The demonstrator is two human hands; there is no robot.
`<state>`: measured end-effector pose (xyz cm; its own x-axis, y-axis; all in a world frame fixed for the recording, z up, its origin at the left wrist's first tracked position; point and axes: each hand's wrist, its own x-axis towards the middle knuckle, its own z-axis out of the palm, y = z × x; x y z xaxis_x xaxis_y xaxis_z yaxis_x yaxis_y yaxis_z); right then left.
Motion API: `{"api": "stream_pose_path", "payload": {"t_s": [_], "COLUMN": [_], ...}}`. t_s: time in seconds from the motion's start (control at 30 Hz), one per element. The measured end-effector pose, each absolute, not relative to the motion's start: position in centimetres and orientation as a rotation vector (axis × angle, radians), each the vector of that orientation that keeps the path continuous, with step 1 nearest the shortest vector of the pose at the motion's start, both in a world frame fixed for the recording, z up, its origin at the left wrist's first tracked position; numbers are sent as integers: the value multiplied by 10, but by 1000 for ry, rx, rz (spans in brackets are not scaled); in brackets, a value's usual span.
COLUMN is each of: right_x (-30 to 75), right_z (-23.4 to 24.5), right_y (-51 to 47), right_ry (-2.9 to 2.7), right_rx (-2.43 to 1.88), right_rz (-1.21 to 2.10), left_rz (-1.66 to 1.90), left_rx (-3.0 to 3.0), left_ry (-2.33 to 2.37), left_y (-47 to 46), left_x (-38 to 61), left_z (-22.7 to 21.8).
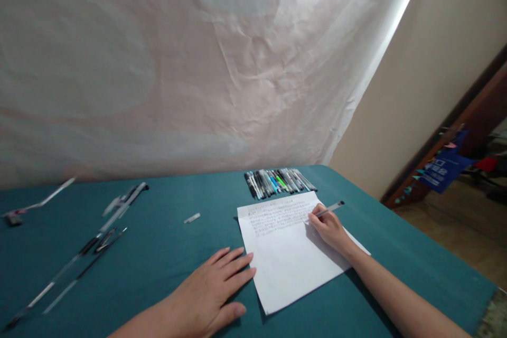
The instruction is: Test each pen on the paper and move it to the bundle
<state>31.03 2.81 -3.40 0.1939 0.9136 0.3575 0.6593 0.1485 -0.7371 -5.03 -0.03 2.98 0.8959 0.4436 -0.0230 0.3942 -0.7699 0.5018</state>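
Note:
A white sheet of paper (293, 269) lies on the green table cover, with several lines of small handwriting across its upper part. My right hand (328, 227) rests on the paper's right side, its fingers closed round a pen (330, 209) with a clear barrel and a dark end pointing up to the right. The pen's tip is near the written lines, partly hidden by my fingers. My left hand (216, 288) lies flat with fingers spread, its fingertips at the paper's left edge. A small clear pen cap (192, 218) lies beyond my left hand.
A row of many pens (279, 183) lies behind the paper. On the left are scattered pens and pen parts (119, 211) and a thin bent white item (51, 198). A pale sheet (178, 63) hangs behind the table. Blue printed cloth or bag (441, 171) hangs at the right.

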Motion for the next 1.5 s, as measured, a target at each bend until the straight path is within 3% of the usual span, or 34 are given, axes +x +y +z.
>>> {"api": "stream_pose_path", "payload": {"t_s": [0.33,0.47,0.6,0.77,0.93,1.2,1.33,1.5], "right_x": [310,309,299,243,164,105,104,111], "right_z": [-32,-32,-23,6,32,0,-11,-9], "right_y": [27,23,27,41,52,54,46,36], "right_ry": [-1366,-1326,-1486,-1629,-1758,-1856,-1887,-2131], "right_rx": [-1616,-1605,-1559,-1470,-1239,-1164,-1150,-842], "right_rz": [376,453,337,550,794,675,548,356], "left_rz": [83,260,474,458,366,564,1115,1241], "left_rx": [2610,2645,2632,2573,2521,2442,1656,1132], "left_ry": [638,739,1125,1578,1658,1606,1259,1073], "left_y": [-3,6,38,81,93,90,97,102], "left_x": [-53,-59,-75,-97,-96,-99,-98,-90], "left_z": [28,27,28,28,19,13,5,-7]}}
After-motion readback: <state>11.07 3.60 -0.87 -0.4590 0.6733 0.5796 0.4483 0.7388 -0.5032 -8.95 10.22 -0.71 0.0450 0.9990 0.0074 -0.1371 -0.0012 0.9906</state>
